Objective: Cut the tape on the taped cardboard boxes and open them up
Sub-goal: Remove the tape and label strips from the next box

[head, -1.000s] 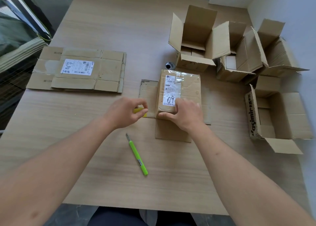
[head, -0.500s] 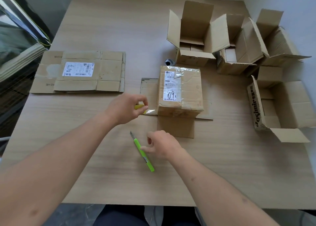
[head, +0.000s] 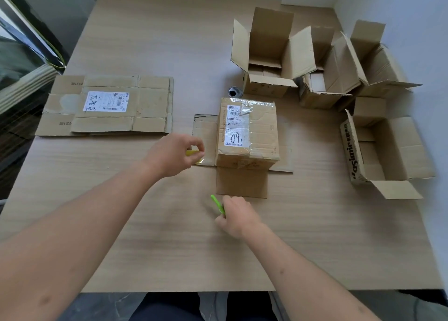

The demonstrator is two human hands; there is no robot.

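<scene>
Right hand [head: 236, 217] grips green cutter [head: 217, 203] — near taped box [head: 248, 131].
I see left hand [head: 175, 154] pinching a yellow piece [head: 191, 152] beside it.

Brown taped cardboard box [head: 261, 131] with a white label [head: 236, 129] marked in black. Lime green cutter [head: 217, 204]. Pale wood-grain worktop [head: 145, 41]. Open brown box [head: 388, 151] with black lettering.

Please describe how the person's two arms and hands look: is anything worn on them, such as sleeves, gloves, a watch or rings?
Both forearms are bare as far as the picture shows; no sleeve edge is visible. The left hand and the right hand wear no gloves. No watch or bracelet shows at either wrist. No ring is visible, though most of the fingers are turned away from the camera.
</scene>
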